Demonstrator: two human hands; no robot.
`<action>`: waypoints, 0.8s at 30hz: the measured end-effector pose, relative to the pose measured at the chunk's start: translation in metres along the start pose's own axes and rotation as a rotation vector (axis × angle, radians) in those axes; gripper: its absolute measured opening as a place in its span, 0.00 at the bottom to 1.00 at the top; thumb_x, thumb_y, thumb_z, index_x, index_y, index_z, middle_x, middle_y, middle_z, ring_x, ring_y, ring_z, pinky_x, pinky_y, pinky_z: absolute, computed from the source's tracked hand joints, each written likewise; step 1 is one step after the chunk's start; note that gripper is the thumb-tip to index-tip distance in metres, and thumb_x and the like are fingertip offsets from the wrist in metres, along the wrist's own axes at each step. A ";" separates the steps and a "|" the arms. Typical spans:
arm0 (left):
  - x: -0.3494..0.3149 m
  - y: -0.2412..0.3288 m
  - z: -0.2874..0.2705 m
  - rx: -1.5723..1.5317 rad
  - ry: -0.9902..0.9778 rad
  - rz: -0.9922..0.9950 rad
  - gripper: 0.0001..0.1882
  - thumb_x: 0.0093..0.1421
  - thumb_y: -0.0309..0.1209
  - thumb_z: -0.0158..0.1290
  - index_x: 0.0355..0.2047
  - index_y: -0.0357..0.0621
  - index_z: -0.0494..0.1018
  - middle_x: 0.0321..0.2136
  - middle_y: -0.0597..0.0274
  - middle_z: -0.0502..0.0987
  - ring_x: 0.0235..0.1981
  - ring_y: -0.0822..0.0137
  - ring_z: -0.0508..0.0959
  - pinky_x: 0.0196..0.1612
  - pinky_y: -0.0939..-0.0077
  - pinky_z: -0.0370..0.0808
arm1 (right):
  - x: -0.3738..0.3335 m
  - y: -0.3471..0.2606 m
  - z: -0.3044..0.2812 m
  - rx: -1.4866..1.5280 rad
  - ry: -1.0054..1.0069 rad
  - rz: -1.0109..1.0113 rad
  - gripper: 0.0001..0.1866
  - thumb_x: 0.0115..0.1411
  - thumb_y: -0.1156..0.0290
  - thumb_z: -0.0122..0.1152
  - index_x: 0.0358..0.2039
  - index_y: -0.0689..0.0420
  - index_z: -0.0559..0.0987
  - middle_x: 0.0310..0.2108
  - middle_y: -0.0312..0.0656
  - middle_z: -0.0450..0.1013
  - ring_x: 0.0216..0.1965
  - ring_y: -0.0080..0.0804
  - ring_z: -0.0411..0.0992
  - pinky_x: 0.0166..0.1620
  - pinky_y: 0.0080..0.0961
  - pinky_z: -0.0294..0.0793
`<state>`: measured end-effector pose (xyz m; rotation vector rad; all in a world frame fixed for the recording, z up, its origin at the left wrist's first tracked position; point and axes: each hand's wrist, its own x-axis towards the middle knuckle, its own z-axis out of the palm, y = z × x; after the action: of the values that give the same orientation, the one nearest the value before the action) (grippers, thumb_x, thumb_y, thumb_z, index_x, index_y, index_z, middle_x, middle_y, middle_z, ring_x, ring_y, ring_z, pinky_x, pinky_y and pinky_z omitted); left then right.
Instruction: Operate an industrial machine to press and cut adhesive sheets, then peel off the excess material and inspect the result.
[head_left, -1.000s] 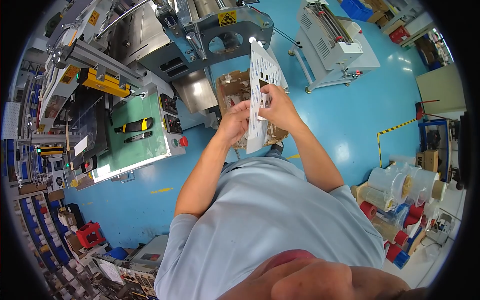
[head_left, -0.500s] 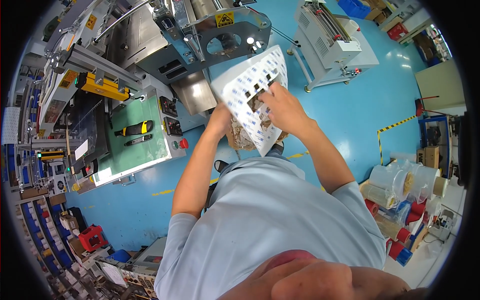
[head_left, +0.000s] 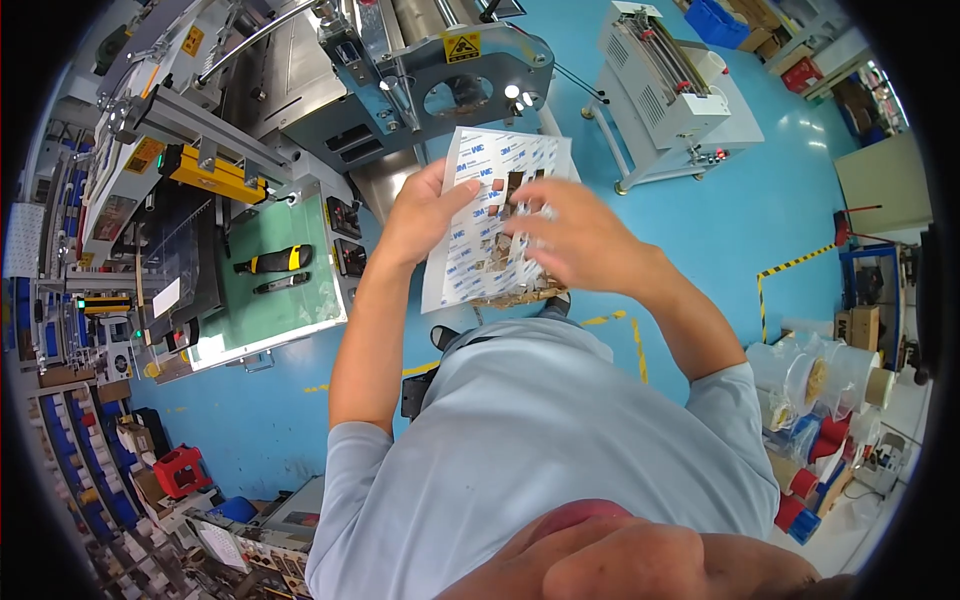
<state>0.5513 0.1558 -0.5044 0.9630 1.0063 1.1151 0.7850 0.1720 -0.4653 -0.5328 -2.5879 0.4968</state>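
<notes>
My left hand [head_left: 416, 217] is closed on the left edge of a white die-cut adhesive sheet [head_left: 463, 268] with blue printing, its thumb lying on top. Dark and brownish patches show through rectangular holes in the sheet's middle. Over the right part of the sheet hovers my right hand [head_left: 590, 240], fingers apart and a little blurred; nothing shows between them. Whether its fingertips touch the sheet I cannot tell. Beneath the sheet, a container of brown and pale scraps [head_left: 525, 297] is partly hidden.
A large grey machine [head_left: 370, 130] stands ahead. To the left, a green-topped bench [head_left: 260, 315] bears a black-and-yellow tool [head_left: 273, 260] and a knife-like tool [head_left: 282, 283]. A smaller white machine [head_left: 660, 110] is at far right. Wrapped film rolls [head_left: 800, 375] lie at right.
The sheet has turned from a slanted, tilted pose to nearly upright and faces me more squarely. My left hand has moved up and left along it; my right hand has come off the holes, fingers spreading.
</notes>
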 end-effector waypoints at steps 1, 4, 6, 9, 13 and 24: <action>-0.004 -0.001 0.000 0.022 -0.015 0.053 0.15 0.64 0.27 0.51 0.51 0.36 0.72 0.42 0.61 0.80 0.41 0.75 0.78 0.46 0.76 0.75 | 0.006 0.001 -0.002 0.045 0.117 0.060 0.23 0.45 0.78 0.70 0.44 0.54 0.78 0.47 0.43 0.68 0.46 0.40 0.70 0.47 0.34 0.72; -0.018 0.011 0.018 0.031 -0.050 0.069 0.15 0.64 0.27 0.51 0.51 0.37 0.72 0.42 0.62 0.79 0.43 0.74 0.77 0.47 0.75 0.74 | 0.026 0.000 -0.006 0.057 0.365 0.152 0.21 0.47 0.76 0.71 0.44 0.55 0.79 0.43 0.42 0.68 0.39 0.37 0.70 0.38 0.27 0.72; -0.023 0.013 0.025 0.068 -0.054 0.089 0.14 0.65 0.29 0.51 0.50 0.37 0.72 0.41 0.63 0.79 0.42 0.74 0.76 0.46 0.76 0.74 | 0.036 -0.003 -0.006 0.026 0.439 0.170 0.21 0.47 0.75 0.71 0.44 0.56 0.79 0.40 0.41 0.68 0.37 0.35 0.69 0.36 0.27 0.71; -0.033 0.025 0.037 0.332 0.037 0.171 0.14 0.67 0.33 0.51 0.48 0.38 0.72 0.36 0.68 0.77 0.36 0.80 0.72 0.40 0.81 0.70 | 0.044 -0.014 -0.002 0.043 0.505 0.174 0.18 0.45 0.78 0.68 0.40 0.60 0.80 0.35 0.42 0.69 0.34 0.37 0.71 0.35 0.30 0.72; -0.039 0.030 0.039 0.538 0.048 0.200 0.15 0.68 0.33 0.47 0.51 0.38 0.72 0.39 0.62 0.79 0.41 0.72 0.75 0.46 0.76 0.72 | 0.045 -0.012 0.000 0.088 0.550 0.120 0.15 0.48 0.79 0.69 0.37 0.58 0.78 0.34 0.41 0.70 0.30 0.34 0.71 0.31 0.26 0.71; -0.038 0.014 0.049 0.437 0.101 0.596 0.23 0.69 0.38 0.41 0.58 0.35 0.67 0.48 0.50 0.72 0.47 0.60 0.73 0.51 0.68 0.68 | 0.030 -0.021 0.019 0.471 0.656 0.050 0.11 0.55 0.80 0.65 0.38 0.60 0.74 0.36 0.41 0.72 0.34 0.26 0.72 0.36 0.22 0.72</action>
<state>0.5893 0.1165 -0.4731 1.6443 1.1013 1.4702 0.7452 0.1625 -0.4619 -0.4893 -1.7664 0.7687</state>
